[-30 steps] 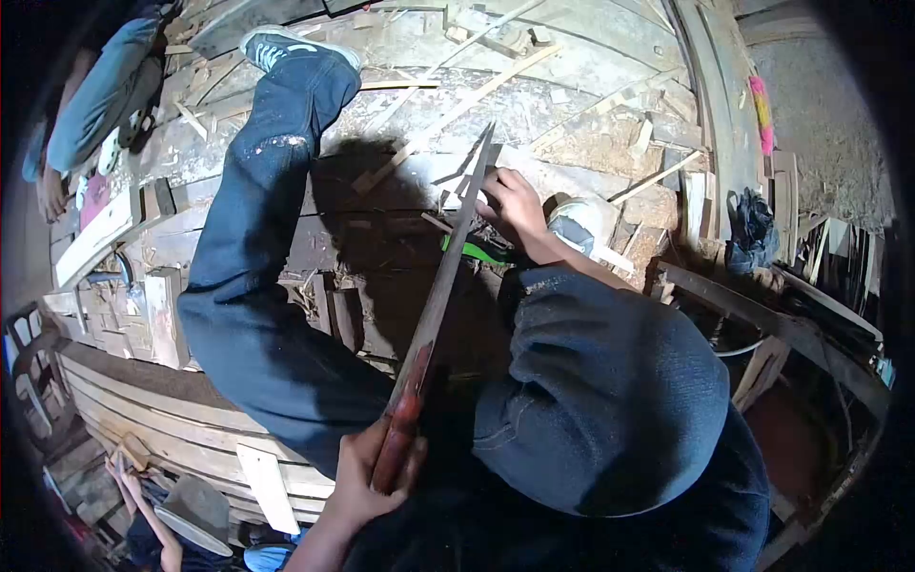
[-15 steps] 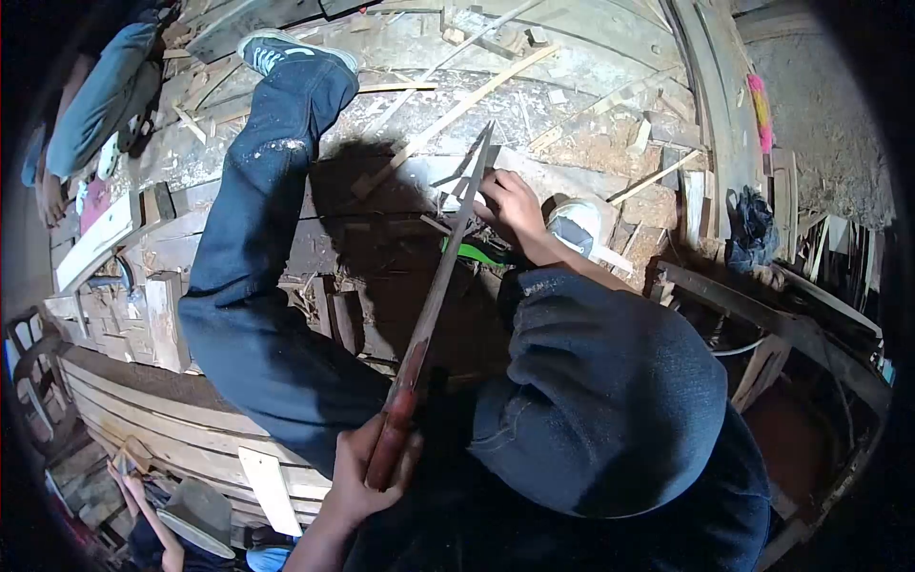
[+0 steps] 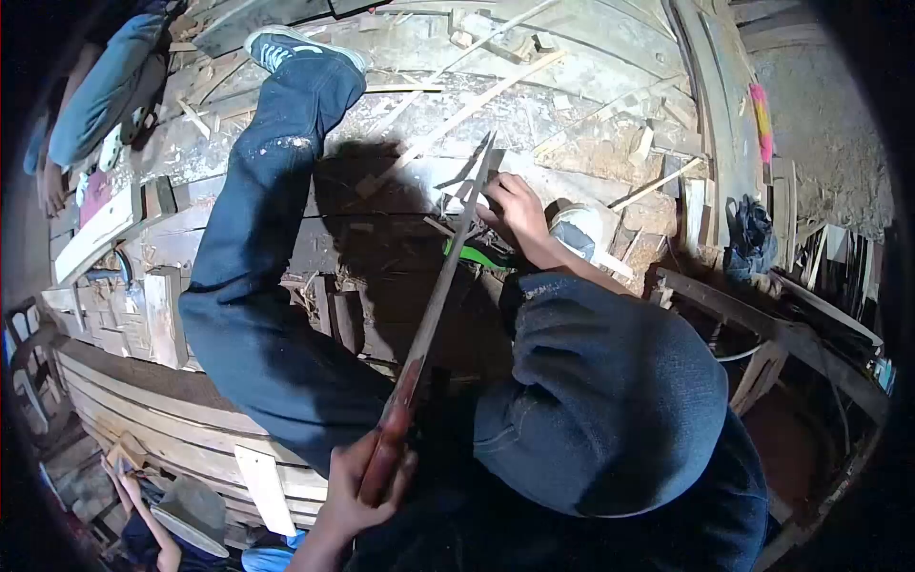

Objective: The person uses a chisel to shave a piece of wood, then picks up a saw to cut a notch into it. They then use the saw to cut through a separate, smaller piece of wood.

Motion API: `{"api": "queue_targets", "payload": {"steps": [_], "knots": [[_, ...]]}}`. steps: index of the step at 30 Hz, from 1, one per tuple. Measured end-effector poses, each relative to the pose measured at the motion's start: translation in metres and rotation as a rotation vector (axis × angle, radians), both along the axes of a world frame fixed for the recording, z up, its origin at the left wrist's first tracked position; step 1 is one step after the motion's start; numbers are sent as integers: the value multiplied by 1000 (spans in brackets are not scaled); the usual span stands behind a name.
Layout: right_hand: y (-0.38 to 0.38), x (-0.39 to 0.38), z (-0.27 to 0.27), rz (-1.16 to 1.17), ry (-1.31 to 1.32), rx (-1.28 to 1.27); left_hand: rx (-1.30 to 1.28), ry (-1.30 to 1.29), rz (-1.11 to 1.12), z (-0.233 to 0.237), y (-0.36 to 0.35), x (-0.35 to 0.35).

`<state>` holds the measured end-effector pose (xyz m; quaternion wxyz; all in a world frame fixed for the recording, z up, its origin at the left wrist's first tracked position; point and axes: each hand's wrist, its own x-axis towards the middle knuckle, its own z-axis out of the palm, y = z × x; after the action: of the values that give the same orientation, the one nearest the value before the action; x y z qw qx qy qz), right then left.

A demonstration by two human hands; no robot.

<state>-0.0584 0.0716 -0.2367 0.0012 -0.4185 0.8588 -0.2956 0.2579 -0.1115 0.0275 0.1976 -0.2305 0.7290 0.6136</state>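
My left hand (image 3: 370, 477) is closed round the reddish-brown handle of a long tapering blade (image 3: 443, 286), which slants up and to the right, its narrow end near the middle top. By that end, my right hand (image 3: 517, 208) has its fingers curled together close to the blade and a pale piece (image 3: 457, 189) on the floor; what they hold is hidden. A green and black item (image 3: 481, 255) lies below my right hand, partly behind the blade. My bent knee (image 3: 610, 391) hides part of the right forearm.
Wood strips (image 3: 486, 98), offcuts and shavings litter the floor (image 3: 381, 124). A white round container (image 3: 583, 229) stands right of my right hand. Stacked planks (image 3: 172, 405) lie at lower left. Another person's legs (image 3: 107, 91) show at upper left; another person's arms (image 3: 148, 515) are at lower left.
My left hand and the handle have shifted slightly down and left, drawing the blade's narrow end down a little. My right hand stays almost where it was.
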Motion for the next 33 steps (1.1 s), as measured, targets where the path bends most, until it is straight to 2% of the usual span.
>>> {"api": "queue_targets", "payload": {"steps": [4,6,13,14,15,17,19,21,22,23,25,27,29,30,33], "knots": [[0,0,1,5,33,20,-19,1,83,11,5,-4],[-1,0,4,3,12,18,127,-60,110,19,3,13],[-2,-2,0,30,50,-2,32,-25,155,25,3,13],[0,-2,-1,25,49,25,59,-123,43,19,-2,10],[-1,-2,0,22,48,57,49,-122,43,12,1,11],[-2,1,5,10,34,53,42,-82,101,0,10,11],[3,-2,-1,14,8,63,43,-39,24,8,8,12],[2,0,0,5,2,70,-24,138,141,22,9,8],[1,2,-1,4,-5,74,60,16,129,22,5,25],[0,1,0,10,14,47,62,15,131,28,4,32],[1,-1,0,16,37,25,-64,-271,-11,44,0,39],[-1,-1,0,16,15,-20,-72,-188,5,35,5,33],[-1,-1,-3,19,14,-6,-59,128,189,22,14,16],[0,-1,-5,20,9,13,21,5,45,11,6,10],[1,-2,-2,10,11,68,109,-117,43,5,6,10]]}}
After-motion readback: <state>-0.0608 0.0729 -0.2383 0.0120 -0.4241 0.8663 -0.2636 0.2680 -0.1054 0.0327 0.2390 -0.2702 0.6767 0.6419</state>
